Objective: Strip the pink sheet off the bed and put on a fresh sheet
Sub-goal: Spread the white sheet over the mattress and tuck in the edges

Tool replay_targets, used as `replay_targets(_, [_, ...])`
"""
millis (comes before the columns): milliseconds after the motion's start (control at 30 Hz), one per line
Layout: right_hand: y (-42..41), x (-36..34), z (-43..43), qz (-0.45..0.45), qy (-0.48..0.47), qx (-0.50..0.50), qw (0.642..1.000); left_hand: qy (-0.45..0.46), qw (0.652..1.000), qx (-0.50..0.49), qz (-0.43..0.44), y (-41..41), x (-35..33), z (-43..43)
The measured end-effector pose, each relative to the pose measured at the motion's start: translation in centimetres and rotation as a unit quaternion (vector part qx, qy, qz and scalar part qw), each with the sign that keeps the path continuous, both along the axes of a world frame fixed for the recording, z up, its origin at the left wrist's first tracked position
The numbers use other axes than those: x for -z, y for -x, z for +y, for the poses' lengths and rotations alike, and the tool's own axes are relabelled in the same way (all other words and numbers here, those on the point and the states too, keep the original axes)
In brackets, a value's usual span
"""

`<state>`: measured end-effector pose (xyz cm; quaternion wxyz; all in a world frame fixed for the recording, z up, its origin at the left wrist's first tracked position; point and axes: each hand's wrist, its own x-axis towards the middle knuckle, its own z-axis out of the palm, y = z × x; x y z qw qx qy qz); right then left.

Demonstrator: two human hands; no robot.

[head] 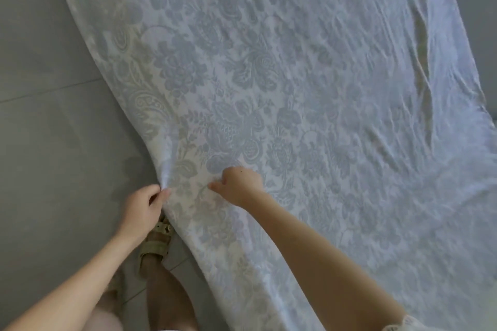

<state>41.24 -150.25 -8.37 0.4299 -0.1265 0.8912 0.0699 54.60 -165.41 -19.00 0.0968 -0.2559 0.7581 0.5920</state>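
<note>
Fresh sheet (295, 88), white with a pale blue floral and paisley print, lies spread wide over the bed and fills the view from 11 o'clock round to 5 o'clock; the bed itself is hidden under it. At 9 o'clock there is grey tiled floor (53, 142), and the sheet's left edge hangs down beside it in a long curve.

At about 7 o'clock the left hand (145, 204) grips that hanging edge. Its fingers (165, 193) and thumb are closed on the cloth, and a tight ridge of fabric rises from the pinch toward 12 o'clock. Just below this hand, toward 6 o'clock, a foot in a beige strapped sandal (157, 243) stands on the floor, right against the drape.

Near 6 o'clock, a little right of the left hand, the right hand (239, 185) rests knuckles-up on top of the sheet. Its fingers curl down into the cloth. Whether they hold a fold cannot be told.

Farther right, at 2 o'clock, a long loose crease (422, 43) runs down the sheet near its far edge.
</note>
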Motion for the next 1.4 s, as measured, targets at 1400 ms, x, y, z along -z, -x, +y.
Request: replay_targets(1400, [10.5, -1.8, -12.0, 0.027, -0.041, 0.246, 0.968, -0.243, 0.917, 0.137, -0.284, 15.9, -2.1, -13.4])
